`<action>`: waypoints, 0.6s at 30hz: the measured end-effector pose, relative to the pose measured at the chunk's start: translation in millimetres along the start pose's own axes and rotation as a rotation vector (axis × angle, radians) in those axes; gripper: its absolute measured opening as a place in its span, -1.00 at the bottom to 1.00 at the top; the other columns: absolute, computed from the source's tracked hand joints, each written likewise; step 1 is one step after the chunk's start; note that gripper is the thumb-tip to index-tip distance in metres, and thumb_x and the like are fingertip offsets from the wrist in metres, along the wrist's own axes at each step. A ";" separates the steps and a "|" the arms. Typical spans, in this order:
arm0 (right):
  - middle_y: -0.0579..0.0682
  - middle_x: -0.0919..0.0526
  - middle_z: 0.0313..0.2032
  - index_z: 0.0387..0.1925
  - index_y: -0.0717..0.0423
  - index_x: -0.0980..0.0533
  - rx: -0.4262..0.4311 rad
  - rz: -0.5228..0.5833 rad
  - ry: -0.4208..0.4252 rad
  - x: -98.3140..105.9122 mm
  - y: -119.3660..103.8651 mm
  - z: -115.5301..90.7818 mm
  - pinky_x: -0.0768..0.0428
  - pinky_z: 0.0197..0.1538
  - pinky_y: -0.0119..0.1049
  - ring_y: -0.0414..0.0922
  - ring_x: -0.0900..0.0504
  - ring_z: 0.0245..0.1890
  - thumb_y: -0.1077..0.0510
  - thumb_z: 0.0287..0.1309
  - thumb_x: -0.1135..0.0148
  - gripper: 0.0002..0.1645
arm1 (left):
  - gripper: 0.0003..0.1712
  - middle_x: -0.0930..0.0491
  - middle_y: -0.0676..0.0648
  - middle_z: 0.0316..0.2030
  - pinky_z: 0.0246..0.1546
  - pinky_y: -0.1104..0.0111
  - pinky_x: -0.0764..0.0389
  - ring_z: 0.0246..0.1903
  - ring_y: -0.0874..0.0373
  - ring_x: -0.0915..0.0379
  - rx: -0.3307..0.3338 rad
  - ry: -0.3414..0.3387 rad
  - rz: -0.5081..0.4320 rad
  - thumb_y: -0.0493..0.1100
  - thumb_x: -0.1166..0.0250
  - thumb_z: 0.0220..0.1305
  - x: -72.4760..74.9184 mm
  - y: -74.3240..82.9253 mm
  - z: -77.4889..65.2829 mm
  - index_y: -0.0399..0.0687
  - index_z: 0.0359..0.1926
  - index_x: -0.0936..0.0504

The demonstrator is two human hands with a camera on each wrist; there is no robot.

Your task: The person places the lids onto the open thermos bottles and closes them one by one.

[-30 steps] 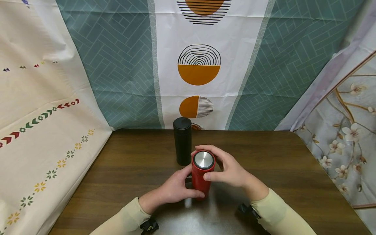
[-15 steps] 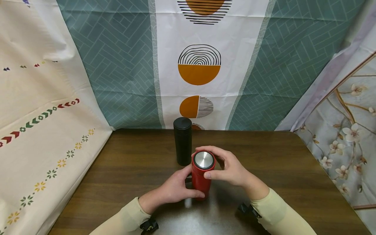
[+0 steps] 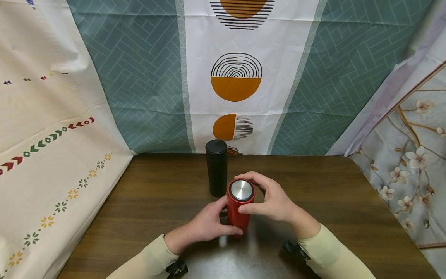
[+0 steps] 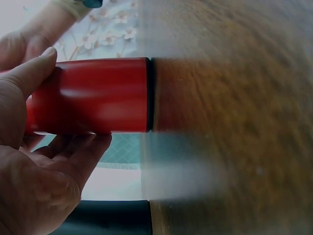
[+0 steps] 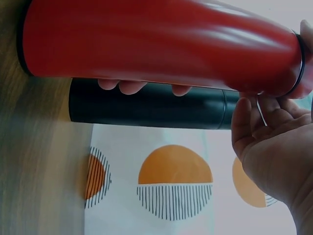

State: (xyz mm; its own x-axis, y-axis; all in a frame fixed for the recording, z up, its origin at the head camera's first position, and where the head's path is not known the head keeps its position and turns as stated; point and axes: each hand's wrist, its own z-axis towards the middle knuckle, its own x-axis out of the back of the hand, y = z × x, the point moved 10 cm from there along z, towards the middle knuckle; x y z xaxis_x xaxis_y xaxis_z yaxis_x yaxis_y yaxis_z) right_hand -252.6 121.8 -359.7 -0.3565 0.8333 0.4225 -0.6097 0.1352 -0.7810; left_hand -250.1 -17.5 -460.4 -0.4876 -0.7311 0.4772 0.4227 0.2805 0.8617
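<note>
A red thermos [image 3: 239,217] with a brushed silver top stands upright on the table in the head view. My left hand [image 3: 202,223] grips its body from the left, thumb across the front. In the left wrist view, the fingers and thumb of that hand [image 4: 41,191] lie on opposite sides of the red body. From the right, my right hand [image 3: 277,203] holds the thermos's lid [image 5: 307,73], thumb in front and fingers behind. A dark ring [image 5: 299,63] runs between lid and body in the right wrist view. Some fingertips are hidden behind the thermos.
A black thermos [image 3: 217,172] stands upright just behind and left of the red one. The brown wooden table [image 3: 167,182] reaches back to a patterned cloth [image 3: 150,77], with a cream cloth [image 3: 62,186] at left and a floral cloth [image 3: 411,186] at right.
My right hand's fingers and thumb have turned slightly around the lid, the thumb leftward and the fingertips at the back rightward. My left hand and the thermos body stay in place.
</note>
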 end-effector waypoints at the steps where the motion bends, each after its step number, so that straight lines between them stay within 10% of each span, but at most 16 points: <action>1: -0.12 -0.77 0.18 0.37 -0.09 -0.61 -0.004 -0.004 0.005 0.1 -0.3 0.1 -0.64 0.33 -0.12 -0.04 -0.70 0.18 0.17 0.14 -0.71 -0.24 | -0.07 -0.61 0.33 0.35 0.45 0.02 -0.55 0.38 0.23 -0.53 -0.001 0.000 0.002 0.07 -0.73 0.23 0.0 0.0 -0.1 0.49 0.52 -0.44; 18: -0.16 -0.73 0.11 0.21 -0.15 -0.60 -0.030 -0.071 0.107 1.2 -3.3 -1.2 -0.65 0.25 -0.16 -0.06 -0.69 0.12 0.08 0.01 -0.83 -0.24 | -0.11 -0.63 0.32 0.31 0.43 0.06 -0.58 0.33 0.23 -0.56 -0.023 0.007 0.002 0.05 -0.74 0.23 0.0 1.9 1.0 0.46 0.49 -0.47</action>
State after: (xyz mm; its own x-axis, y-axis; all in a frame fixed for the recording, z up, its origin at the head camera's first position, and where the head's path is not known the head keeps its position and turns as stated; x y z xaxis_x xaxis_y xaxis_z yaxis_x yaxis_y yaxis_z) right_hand -250.2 123.0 -357.2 -0.2345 0.8734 0.4268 -0.6089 0.2103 -0.7649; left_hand -250.0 -16.3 -458.6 -0.4813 -0.7353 0.4772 0.4408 0.2676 0.8568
